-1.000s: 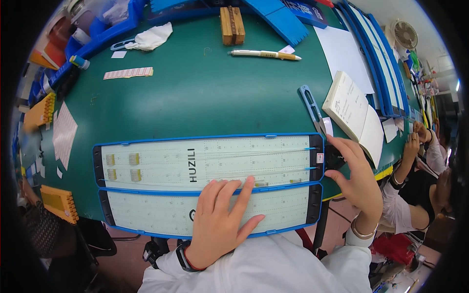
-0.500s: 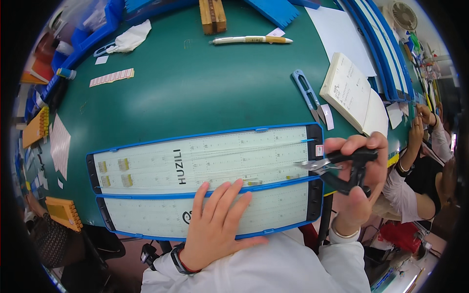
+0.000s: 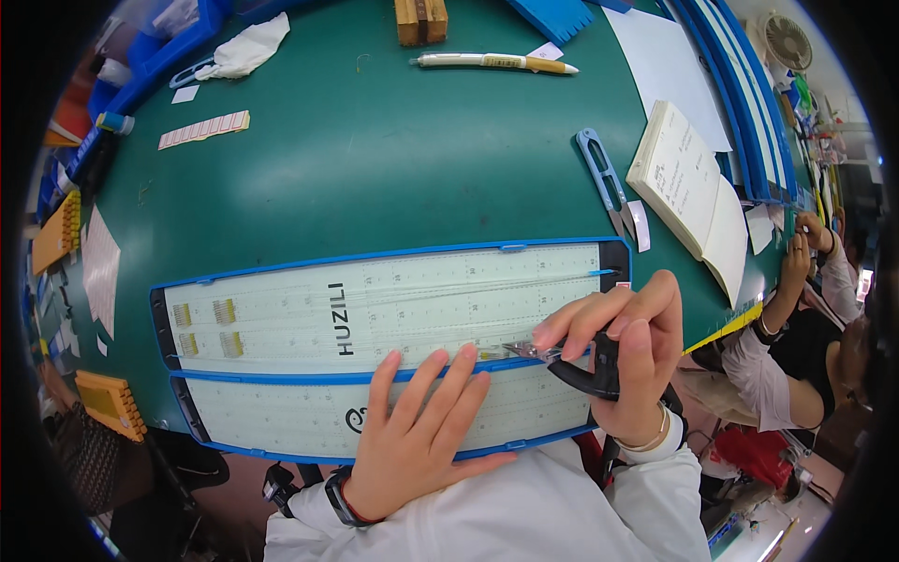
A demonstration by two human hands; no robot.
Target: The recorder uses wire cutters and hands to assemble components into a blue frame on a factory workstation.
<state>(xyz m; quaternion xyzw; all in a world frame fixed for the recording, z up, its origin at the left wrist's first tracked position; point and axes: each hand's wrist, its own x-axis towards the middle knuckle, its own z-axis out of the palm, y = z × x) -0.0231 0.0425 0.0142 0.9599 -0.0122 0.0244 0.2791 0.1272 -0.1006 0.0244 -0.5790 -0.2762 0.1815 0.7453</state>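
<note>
A long, flat, blue-edged case (image 3: 281, 337) lies open at the near edge of the bench, its two pale boards printed with ruled scales. My left hand (image 3: 403, 436) rests flat, fingers spread, on the lower board and the middle blue edge. In my right hand (image 3: 646, 356) is a pair of pliers (image 3: 579, 377) with black handles. Their metal tips sit low on the upper board's right half, at a small yellowish cluster (image 3: 491, 355). Thin lines run along that board. Several rows of tiny yellowish pieces (image 3: 228, 344) are fixed at its left end.
Beyond the case lie thread snips (image 3: 604, 178), an open notebook (image 3: 679, 178), a pen (image 3: 496, 62), a label strip (image 3: 204, 129) and a wooden block (image 3: 421, 21). Blue bins (image 3: 154, 51) stand far left. More long blue cases (image 3: 740, 103) lie far right. A co-worker (image 3: 796, 347) sits right.
My right hand has brought the pliers left and down, from the board's right end to the small yellowish cluster. The view has shifted slightly. My left hand stays on the case.
</note>
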